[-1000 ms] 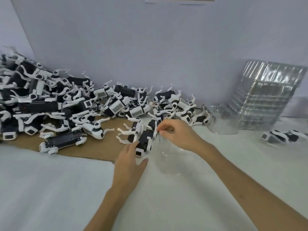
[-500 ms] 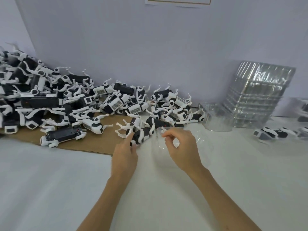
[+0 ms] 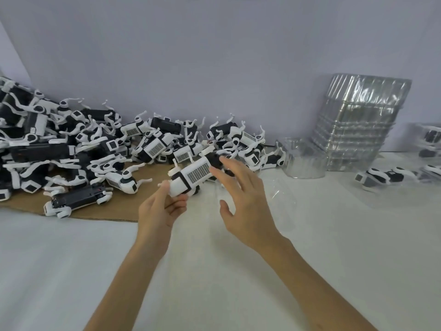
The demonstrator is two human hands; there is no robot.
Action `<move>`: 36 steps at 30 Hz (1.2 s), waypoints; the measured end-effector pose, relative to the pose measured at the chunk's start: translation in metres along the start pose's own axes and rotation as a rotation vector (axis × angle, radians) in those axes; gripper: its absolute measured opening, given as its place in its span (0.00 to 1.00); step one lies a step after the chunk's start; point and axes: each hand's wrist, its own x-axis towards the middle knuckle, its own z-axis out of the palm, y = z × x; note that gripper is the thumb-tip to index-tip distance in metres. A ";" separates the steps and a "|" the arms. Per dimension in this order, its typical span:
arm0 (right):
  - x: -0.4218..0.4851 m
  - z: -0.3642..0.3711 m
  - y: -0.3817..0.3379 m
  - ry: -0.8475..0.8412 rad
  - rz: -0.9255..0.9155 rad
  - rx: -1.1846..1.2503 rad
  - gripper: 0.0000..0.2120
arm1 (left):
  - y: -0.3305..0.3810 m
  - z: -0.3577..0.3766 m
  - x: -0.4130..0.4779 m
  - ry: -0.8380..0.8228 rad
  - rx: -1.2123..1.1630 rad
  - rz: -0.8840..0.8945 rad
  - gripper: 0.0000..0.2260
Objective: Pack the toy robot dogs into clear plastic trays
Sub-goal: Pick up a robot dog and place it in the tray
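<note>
A toy robot dog point(image 3: 191, 177) is gripped at one end by the left hand point(image 3: 160, 211) and held up just left of the clear plastic tray point(image 3: 284, 201). The right hand point(image 3: 245, 199) is held spread, over the tray's left edge.

The dog point(image 3: 191, 175) sits in the left hand's point(image 3: 158, 211) fingers point(image 3: 177, 203), its far end just beside the right hand's point(image 3: 248, 201) fingers point(image 3: 229, 168). Left of and behind the fingers, a pile point(image 3: 71, 149) lies on cardboard point(image 3: 100, 213) against the wall point(image 3: 214, 68). A tray point(image 3: 284, 199) lies on the table point(image 3: 71, 271) just right of the right fingers. Farther right and behind stands a stack point(image 3: 358, 125), a loose tray point(image 3: 305, 161) at its left; a packed dog point(image 3: 381, 177) lies before the stack.
</note>
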 end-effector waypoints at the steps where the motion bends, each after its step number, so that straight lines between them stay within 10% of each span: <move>1: 0.000 0.000 -0.001 0.001 -0.015 -0.033 0.36 | 0.000 0.003 -0.003 -0.053 -0.018 -0.024 0.16; 12: 0.004 -0.018 0.030 0.305 -0.025 0.028 0.15 | -0.008 0.010 -0.013 -0.329 0.030 -0.061 0.19; 17: 0.007 -0.034 0.047 0.378 0.218 0.171 0.18 | -0.017 0.009 -0.021 -0.250 0.582 0.290 0.11; 24: 0.006 -0.056 0.070 0.269 0.466 0.341 0.19 | -0.042 0.010 -0.026 -0.474 1.205 0.519 0.19; 36: -0.001 -0.056 0.081 0.059 0.566 0.408 0.18 | -0.044 0.006 -0.020 -0.446 1.118 0.555 0.14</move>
